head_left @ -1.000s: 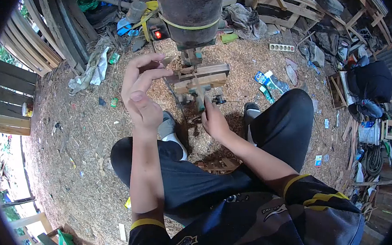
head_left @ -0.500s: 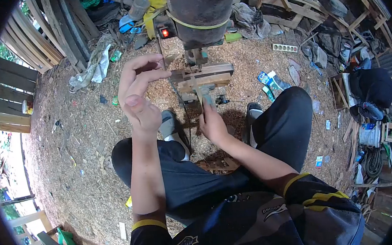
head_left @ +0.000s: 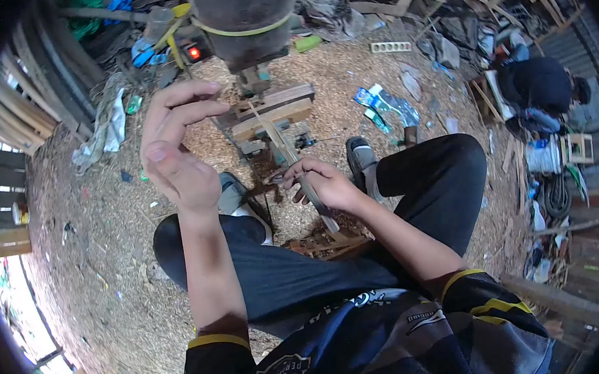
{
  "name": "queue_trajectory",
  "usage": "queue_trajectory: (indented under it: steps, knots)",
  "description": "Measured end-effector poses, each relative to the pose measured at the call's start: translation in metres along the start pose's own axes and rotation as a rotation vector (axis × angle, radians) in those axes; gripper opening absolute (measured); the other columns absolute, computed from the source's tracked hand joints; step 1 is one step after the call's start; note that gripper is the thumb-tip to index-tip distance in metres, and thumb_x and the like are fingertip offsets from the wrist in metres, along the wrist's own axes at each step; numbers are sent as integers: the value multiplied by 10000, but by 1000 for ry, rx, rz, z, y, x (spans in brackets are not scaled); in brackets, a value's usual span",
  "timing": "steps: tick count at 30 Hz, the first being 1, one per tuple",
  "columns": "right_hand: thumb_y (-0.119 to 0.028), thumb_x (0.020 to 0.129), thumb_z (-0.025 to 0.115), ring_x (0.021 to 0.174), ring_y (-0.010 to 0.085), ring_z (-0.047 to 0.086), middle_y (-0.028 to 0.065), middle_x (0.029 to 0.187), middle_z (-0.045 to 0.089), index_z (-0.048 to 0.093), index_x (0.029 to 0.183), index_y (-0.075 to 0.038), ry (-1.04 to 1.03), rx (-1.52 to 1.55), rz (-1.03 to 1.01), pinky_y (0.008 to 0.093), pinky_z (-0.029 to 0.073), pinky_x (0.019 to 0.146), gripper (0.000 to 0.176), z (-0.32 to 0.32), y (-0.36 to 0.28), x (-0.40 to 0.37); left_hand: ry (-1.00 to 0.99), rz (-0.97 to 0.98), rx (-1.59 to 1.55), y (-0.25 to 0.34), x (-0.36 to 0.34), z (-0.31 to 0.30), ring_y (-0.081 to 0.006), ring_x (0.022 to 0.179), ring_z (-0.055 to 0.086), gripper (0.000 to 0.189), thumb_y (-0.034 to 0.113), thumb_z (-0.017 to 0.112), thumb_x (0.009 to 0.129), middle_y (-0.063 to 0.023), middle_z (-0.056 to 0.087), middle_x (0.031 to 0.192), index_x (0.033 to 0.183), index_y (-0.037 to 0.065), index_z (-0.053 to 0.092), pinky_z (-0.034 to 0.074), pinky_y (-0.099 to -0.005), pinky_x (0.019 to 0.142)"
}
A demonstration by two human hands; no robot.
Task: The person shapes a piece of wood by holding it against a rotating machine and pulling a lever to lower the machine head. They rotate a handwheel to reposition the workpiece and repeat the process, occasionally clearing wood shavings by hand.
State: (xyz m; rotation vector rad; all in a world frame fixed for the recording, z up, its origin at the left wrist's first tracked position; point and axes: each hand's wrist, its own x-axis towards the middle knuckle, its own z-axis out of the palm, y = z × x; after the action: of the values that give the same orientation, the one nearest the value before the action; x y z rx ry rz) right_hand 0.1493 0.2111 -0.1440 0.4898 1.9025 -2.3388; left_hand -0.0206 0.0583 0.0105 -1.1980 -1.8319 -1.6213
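Observation:
My right hand (head_left: 326, 186) is closed around a long, thin wooden strip (head_left: 284, 144), which slants from the machine's front down toward my lap. The strip's upper end lies close to the wooden blocks (head_left: 274, 117) stacked below the machine (head_left: 240, 19), a dark, drum-like body with a yellow band. Raised to the left of those blocks, my left hand (head_left: 178, 151) has its fingers curved and apart, with nothing visible in them. A red-lit switch (head_left: 195, 53) glows on the machine's left side.
Wood shavings (head_left: 108, 258) cover the ground. Boards lean at the upper left (head_left: 31, 88). To the right, a co-worker (head_left: 534, 87) bends near a white bucket (head_left: 543, 156). A power strip (head_left: 390, 47) and plastic wrappers (head_left: 388, 106) lie on the ground.
My right hand has drawn back toward my lap with the wooden strip, so more of it shows. The left hand stays raised in much the same pose. The camera view has shifted.

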Motion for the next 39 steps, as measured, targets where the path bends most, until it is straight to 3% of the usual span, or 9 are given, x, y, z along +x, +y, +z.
queue_trajectory:
  steps: [4,7,12,15,17,25,29,34,39]
  knots:
    - [-3,984,440,1090,248,669,193,1319,653,566,1335,61,-217,246,-92,372,527,1032,378,-30,-8,-25,0,81,-99,6,10,20,-304,933,657,903,531,73,1091,-205,713,997,829,-58,705,497,-389,874]
    - [24,981,493,1075,227,678,173,1316,662,584,1333,34,-94,97,-183,355,534,999,364,-25,-18,-41,46,88,-224,11,15,41,-273,926,665,786,449,202,1093,-185,722,976,817,-66,728,517,-349,824]
    - [-154,843,865,884,86,605,-8,965,621,615,1143,-41,191,-579,-421,282,523,787,407,-39,-45,-56,141,166,-309,13,24,73,-246,867,664,718,372,263,1095,-169,727,954,773,-68,731,511,-346,789]
    - [-282,928,773,856,192,679,80,949,693,635,1126,-58,234,-632,-527,338,552,781,329,-64,-55,-39,152,192,-292,11,27,81,-238,876,662,711,362,267,1094,-168,727,952,771,-64,736,505,-341,794]
    - [-153,1004,587,768,186,684,110,905,694,593,1133,-31,159,-648,-331,346,542,676,178,-62,-110,-41,171,198,-256,9,26,82,-237,897,656,689,340,276,1090,-170,724,952,768,-59,735,503,-342,803]
    - [-167,1000,617,745,180,700,110,882,706,608,1061,12,148,-583,-501,358,541,664,189,-89,-113,24,183,83,-21,-7,14,51,-304,989,636,699,322,204,1100,-189,710,1030,820,-54,723,467,-400,945]
    - [-170,1006,652,746,181,677,122,901,706,656,1128,-3,190,-853,-629,345,544,691,207,-75,-111,40,114,-50,-19,-15,8,37,-237,921,655,488,170,362,1084,-148,707,1013,840,-59,717,494,-344,855]
    - [-212,1011,632,793,372,691,181,934,699,677,1147,-56,90,-992,-596,421,540,703,212,-71,-102,61,-19,-175,114,-23,-3,24,-250,982,655,493,176,355,1100,-145,716,1008,848,-49,714,467,-356,930]
    - [-183,989,656,757,367,680,153,889,687,669,1156,-98,44,-1013,-659,451,520,656,188,-70,-98,64,2,-268,127,-33,-5,22,-253,968,652,499,181,356,1102,-149,715,1001,840,-48,714,467,-358,917]
